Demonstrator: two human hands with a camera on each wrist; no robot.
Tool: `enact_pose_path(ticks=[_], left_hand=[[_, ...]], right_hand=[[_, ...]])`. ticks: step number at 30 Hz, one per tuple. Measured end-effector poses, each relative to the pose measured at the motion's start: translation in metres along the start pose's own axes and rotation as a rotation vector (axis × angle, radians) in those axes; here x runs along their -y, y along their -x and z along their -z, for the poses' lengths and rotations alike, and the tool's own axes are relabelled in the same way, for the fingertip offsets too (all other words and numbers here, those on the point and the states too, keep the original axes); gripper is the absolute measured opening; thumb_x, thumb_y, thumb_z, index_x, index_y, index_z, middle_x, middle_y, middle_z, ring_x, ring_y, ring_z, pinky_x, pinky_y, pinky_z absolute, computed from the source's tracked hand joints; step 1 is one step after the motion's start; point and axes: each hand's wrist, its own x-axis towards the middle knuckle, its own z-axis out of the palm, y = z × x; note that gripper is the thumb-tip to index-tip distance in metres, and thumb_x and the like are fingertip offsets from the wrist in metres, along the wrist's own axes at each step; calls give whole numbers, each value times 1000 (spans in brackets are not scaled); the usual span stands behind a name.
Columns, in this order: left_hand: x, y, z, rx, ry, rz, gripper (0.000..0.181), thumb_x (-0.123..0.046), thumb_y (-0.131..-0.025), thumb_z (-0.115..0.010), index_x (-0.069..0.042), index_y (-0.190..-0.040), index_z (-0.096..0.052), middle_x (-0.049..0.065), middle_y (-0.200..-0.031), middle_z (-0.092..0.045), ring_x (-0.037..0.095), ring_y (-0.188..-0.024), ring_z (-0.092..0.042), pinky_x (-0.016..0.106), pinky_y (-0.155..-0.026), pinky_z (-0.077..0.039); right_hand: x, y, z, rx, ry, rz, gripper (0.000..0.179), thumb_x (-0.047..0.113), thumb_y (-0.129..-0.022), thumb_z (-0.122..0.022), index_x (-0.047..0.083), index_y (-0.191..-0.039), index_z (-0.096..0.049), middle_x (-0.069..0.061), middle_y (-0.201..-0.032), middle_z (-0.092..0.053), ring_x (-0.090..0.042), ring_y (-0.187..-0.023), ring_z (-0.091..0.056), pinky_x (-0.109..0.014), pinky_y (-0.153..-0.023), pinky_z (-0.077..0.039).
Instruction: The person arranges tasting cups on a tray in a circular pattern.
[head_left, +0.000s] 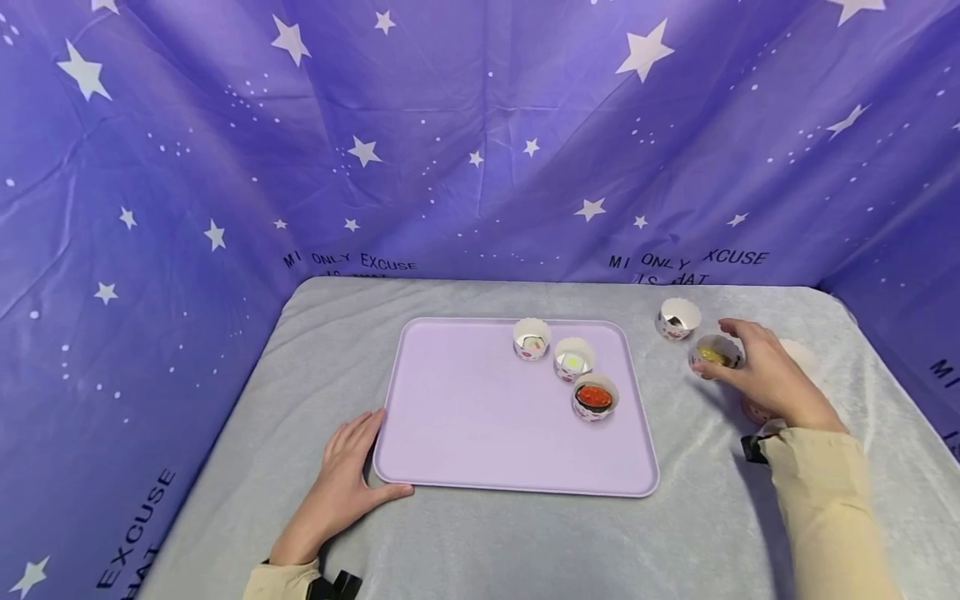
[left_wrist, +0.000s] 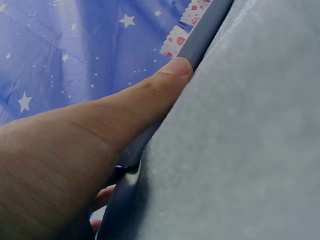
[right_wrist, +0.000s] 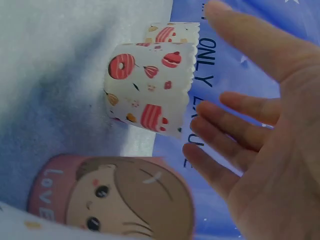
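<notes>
My right hand [head_left: 772, 375] hovers at a paper baking cup [head_left: 701, 367] holding a yellow piece, thumb and fingers spread to either side of its rim. In the right wrist view, the fingers [right_wrist: 225, 127] stand apart from the cup [right_wrist: 150, 87], which has a donut and cake print. My left hand [head_left: 345, 471] rests at the near left corner of a lilac tray [head_left: 465, 417], thumb along the front edge, fingers on the left side. On the tray stand three more printed cups: one with a roll-like piece [head_left: 532, 342], one with a pale yellow-green centre [head_left: 573, 362], one with orange-red topping [head_left: 594, 397].
Another paper cup [head_left: 677, 319] with a dark piece stands behind the yellow one. A pink container [right_wrist: 115, 195] with a cartoon face and lettering is partly hidden by my right hand in the head view. A purple star-printed curtain [head_left: 480, 167] surrounds the grey-covered table [head_left: 510, 542].
</notes>
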Motion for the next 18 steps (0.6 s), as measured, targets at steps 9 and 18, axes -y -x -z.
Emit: enact_pose_path(ticks=[9, 18], left_hand=[[0, 0, 0, -7, 1, 7, 114, -56, -66, -86, -7, -154, -35, 19, -151, -43, 38, -142, -31, 60, -113, -17], [0, 1, 0, -3, -1, 9, 114, -56, -66, -86, -6, -154, -34, 19, -151, -44, 37, -142, -32, 60, -114, -17]], right_hand=[[-9, -6, -5, 66, -8, -31, 88, 38, -91, -72, -19, -143, -29, -44, -139, -34, -61, -128, -31, -72, -103, -28], [-14, -10, -10, 75, 0, -9, 80, 34, -92, -70, -18, -140, -34, -43, -138, -37, -60, -126, -35, -71, -101, -31]])
